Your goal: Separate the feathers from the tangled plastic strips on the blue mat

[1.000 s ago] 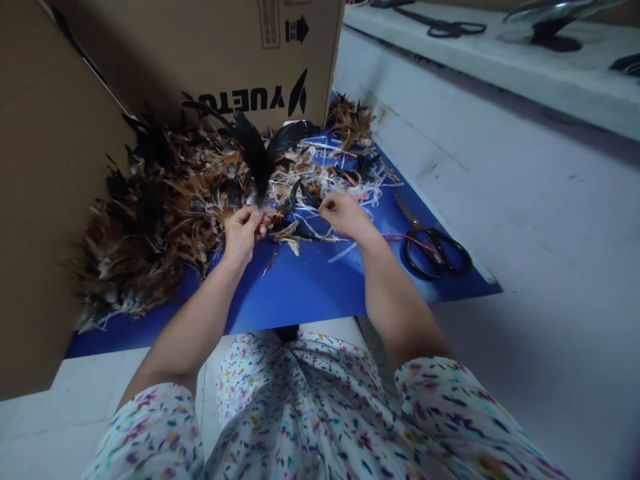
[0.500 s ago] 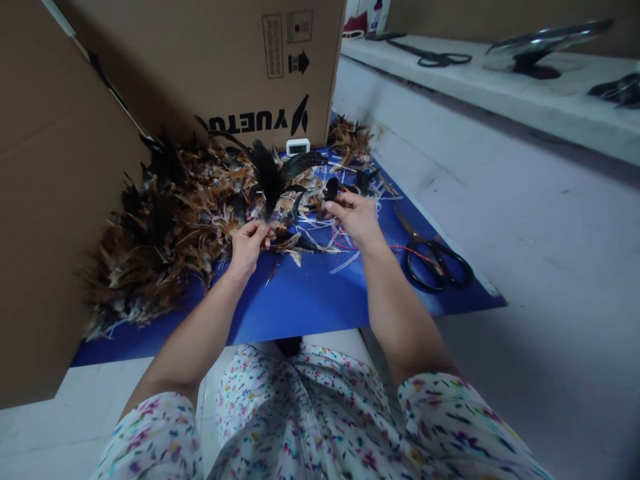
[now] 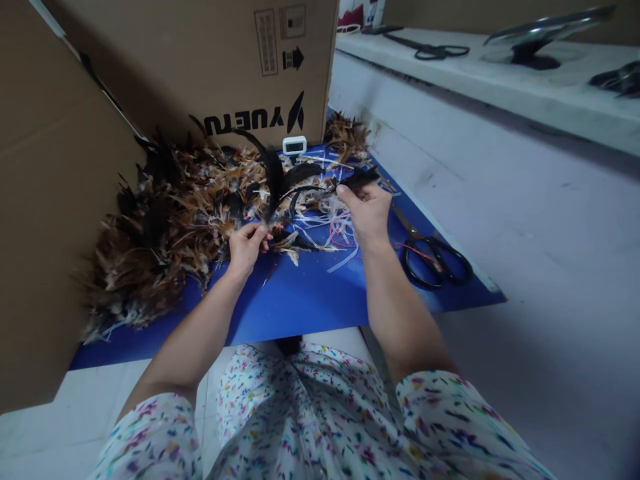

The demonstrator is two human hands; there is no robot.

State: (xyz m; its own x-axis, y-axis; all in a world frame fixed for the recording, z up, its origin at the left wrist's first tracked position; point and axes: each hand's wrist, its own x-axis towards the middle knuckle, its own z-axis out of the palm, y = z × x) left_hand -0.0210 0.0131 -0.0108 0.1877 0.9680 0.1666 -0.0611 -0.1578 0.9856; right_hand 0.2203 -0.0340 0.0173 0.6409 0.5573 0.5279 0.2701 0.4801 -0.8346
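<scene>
My left hand [image 3: 249, 245] is closed, pinching the base of a few long black feathers [image 3: 273, 180] that fan upward and to the right. My right hand [image 3: 369, 212] is closed too, with dark feathers [image 3: 359, 177] between thumb and fingers. Both hands are above a blue board [image 3: 295, 300]. Left of and behind them spreads a large heap of brown and black feathers [image 3: 185, 220]. White plastic strips [image 3: 345, 257] and a thin red string [image 3: 395, 245] lie near my right hand.
Large black-handled scissors [image 3: 437, 260] lie at the board's right edge. Cardboard boxes [image 3: 270, 80] stand behind and at left [image 3: 45, 200]. A small white digital device [image 3: 295, 145] stands at the back. Another pair of scissors [image 3: 430, 50] rests on the wall ledge [image 3: 500, 83].
My right hand has moved slightly right and up, turning its dark feathers to point right. My left hand stays nearly in place, its feathers now standing narrower. The view has shifted slightly.
</scene>
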